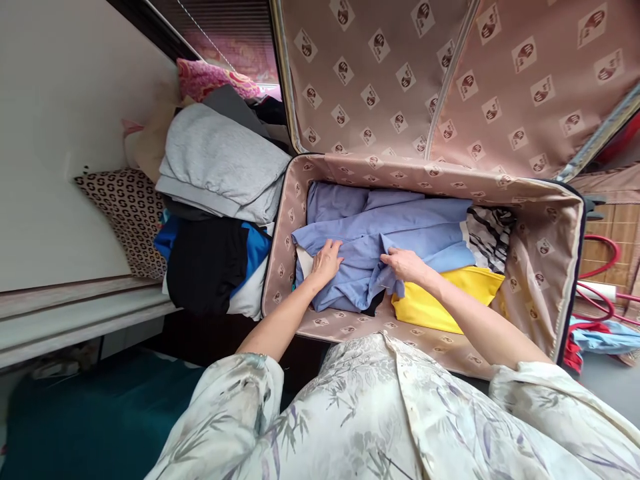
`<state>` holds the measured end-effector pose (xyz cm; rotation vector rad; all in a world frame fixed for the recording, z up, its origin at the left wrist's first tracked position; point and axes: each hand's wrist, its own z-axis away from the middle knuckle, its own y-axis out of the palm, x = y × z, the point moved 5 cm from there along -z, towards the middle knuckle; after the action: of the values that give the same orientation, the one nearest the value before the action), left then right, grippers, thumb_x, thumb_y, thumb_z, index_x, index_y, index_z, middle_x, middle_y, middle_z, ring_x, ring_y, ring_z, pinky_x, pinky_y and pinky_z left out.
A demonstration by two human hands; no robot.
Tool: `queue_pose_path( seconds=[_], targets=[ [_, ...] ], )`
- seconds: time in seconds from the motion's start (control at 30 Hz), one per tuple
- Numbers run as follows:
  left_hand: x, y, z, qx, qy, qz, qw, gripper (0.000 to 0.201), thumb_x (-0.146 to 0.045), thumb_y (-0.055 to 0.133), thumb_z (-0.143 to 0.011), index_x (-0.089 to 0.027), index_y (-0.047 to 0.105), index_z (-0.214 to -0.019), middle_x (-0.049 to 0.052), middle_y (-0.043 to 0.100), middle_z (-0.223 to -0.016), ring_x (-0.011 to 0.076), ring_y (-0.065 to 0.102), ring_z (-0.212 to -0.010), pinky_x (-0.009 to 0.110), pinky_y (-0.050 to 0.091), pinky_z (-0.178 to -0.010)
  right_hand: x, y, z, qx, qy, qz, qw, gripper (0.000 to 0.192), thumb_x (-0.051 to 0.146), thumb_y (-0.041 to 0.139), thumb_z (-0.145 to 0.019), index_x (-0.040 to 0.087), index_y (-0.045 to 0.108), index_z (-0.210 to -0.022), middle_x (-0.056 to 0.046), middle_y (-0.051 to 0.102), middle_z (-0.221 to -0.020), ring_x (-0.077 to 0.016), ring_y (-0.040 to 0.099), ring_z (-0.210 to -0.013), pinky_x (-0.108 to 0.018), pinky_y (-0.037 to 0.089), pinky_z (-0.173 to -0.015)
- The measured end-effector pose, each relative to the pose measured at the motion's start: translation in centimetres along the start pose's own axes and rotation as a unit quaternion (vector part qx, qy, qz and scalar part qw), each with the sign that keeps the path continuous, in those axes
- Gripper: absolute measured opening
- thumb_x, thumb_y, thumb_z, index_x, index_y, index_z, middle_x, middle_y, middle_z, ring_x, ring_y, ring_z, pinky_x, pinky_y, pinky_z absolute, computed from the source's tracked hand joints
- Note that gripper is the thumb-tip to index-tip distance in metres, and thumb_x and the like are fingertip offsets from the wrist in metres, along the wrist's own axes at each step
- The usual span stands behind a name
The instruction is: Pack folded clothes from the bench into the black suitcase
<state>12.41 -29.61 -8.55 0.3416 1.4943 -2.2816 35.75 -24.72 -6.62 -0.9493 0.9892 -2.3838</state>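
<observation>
An open suitcase (540, 267) with a pink-brown patterned lining lies in front of me. Inside it spreads a periwinkle-blue garment (350, 230), wrinkled toward the near side. My left hand (327, 262) rests on its left part, fingers extended over the cloth. With thumb and fingers, my right hand (401, 263) pinches a raised fold near the garment's middle. A yellow garment (445, 300) lies just below my right forearm. At the right end is a black-and-white patterned cloth (487, 233). Bits of white and black fabric peek out beneath the blue one.
The suitcase lid (380, 80) stands raised at the back. Left of the case are piled clothes, with a grey folded garment (220, 157) above a black one (207, 267). A patterned cushion (127, 217) leans there. Red tubing (607, 257) and light-blue cloth (607, 337) are at the right.
</observation>
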Motion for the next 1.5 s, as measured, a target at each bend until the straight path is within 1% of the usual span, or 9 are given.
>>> queue_pose_path(
  seconds=[0.2,0.3,0.43,0.6,0.73,0.93,1.1,1.3,1.5],
  targets=[
    [-0.3,-1.8,1.5,0.004,0.116,-0.024,0.993,0.022,-0.003,0.062,-0.08,-0.022,0.069,-0.088,0.012,0.063,-0.122,0.0327,0.055,-0.118,0.052,0.05,-0.101,-1.0,-2.6,6.9,-0.071,-0.113,-0.166,0.977,0.008,0.014,0.053,-0.078,0.021,0.057,-0.08,-0.002,0.062,-0.079,-0.0154,0.054,-0.067,-0.027,0.04,-0.066],
    [-0.2,-2.0,2.0,0.024,0.173,-0.023,0.984,0.025,0.0,0.058,-0.076,-0.022,0.067,-0.085,0.01,0.062,-0.138,0.0347,0.049,-0.129,0.057,0.045,-0.104,-1.2,-3.6,10.3,-0.152,-0.09,-0.195,0.965,0.009,0.027,0.059,-0.085,0.023,0.053,-0.08,-0.002,0.06,-0.075,-0.0167,0.054,-0.066,-0.028,0.041,-0.065],
    [0.5,-1.9,1.6,0.063,0.207,0.031,0.976,0.032,0.0,0.052,-0.071,-0.022,0.068,-0.089,0.009,0.068,-0.131,0.0333,0.047,-0.136,0.056,0.042,-0.108,-1.1,-5.0,12.0,-0.24,-0.041,-0.152,0.958,0.013,0.013,0.053,-0.076,0.025,0.048,-0.079,-0.004,0.057,-0.079,-0.0198,0.055,-0.072,-0.03,0.042,-0.065],
    [2.2,-2.7,-0.2,0.102,0.141,0.126,0.977,0.035,-0.006,0.049,-0.075,-0.021,0.067,-0.101,0.007,0.075,-0.099,0.0252,0.068,-0.105,0.042,0.05,-0.099,-1.4,-8.3,11.6,-0.241,-0.047,-0.167,0.955,0.02,0.01,0.05,-0.066,0.024,0.054,-0.08,-0.004,0.056,-0.082,-0.0195,0.055,-0.072,-0.031,0.045,-0.067],
    [3.3,-3.7,-2.6,0.064,0.063,0.172,0.981,0.031,-0.017,0.051,-0.088,-0.02,0.062,-0.117,0.003,0.074,-0.089,0.0215,0.071,-0.09,0.036,0.052,-0.093,-5.6,-10.2,9.3,-0.234,-0.004,-0.271,0.934,0.007,0.019,0.053,-0.067,0.024,0.054,-0.072,-0.005,0.06,-0.08,-0.0207,0.058,-0.077,-0.034,0.049,-0.073],
    [3.9,-3.0,-6.8,0.004,-0.005,0.16,0.987,0.012,-0.025,0.062,-0.086,-0.019,0.068,-0.095,0.008,0.076,-0.101,0.0257,0.07,-0.099,0.036,0.051,-0.094,-14.8,-7.8,3.3,-0.291,0.199,-0.33,0.876,0.024,0.035,0.058,-0.077,0.02,0.063,-0.094,-0.011,0.07,-0.093,-0.0238,0.063,-0.083,-0.037,0.053,-0.074],
    [3.9,-2.0,-6.9,-0.007,0.01,0.106,0.994,0.014,-0.029,0.06,-0.091,-0.021,0.071,-0.095,0.007,0.076,-0.093,0.0253,0.069,-0.09,0.034,0.05,-0.086,-15.3,-4.5,2.6,-0.268,0.249,-0.287,0.885,0.066,0.049,0.068,-0.077,0.014,0.056,-0.131,-0.014,0.07,-0.102,-0.0265,0.066,-0.085,-0.04,0.055,-0.08],
    [5.2,-2.1,-5.6,-0.017,0.018,0.021,0.999,0.02,-0.036,0.056,-0.098,-0.021,0.07,-0.102,0.008,0.074,-0.094,0.0263,0.067,-0.089,0.033,0.047,-0.083,-16.8,-5.2,4.7,-0.338,0.261,-0.214,0.879,0.046,0.031,0.056,-0.075,0.017,0.066,-0.118,-0.006,0.067,-0.082,-0.0235,0.062,-0.075,-0.038,0.053,-0.078],
    [5.0,-2.7,-5.7,-0.049,0.026,-0.056,0.997,0.019,-0.032,0.058,-0.098,-0.02,0.068,-0.108,0.012,0.073,-0.106,0.0289,0.066,-0.098,0.038,0.045,-0.092,-20.6,-5.6,4.5,-0.355,0.346,-0.172,0.852,0.046,0.019,0.046,-0.082,0.011,0.062,-0.125,-0.02,0.069,-0.108,-0.0314,0.065,-0.099,-0.048,0.051,-0.094]
  ],
)
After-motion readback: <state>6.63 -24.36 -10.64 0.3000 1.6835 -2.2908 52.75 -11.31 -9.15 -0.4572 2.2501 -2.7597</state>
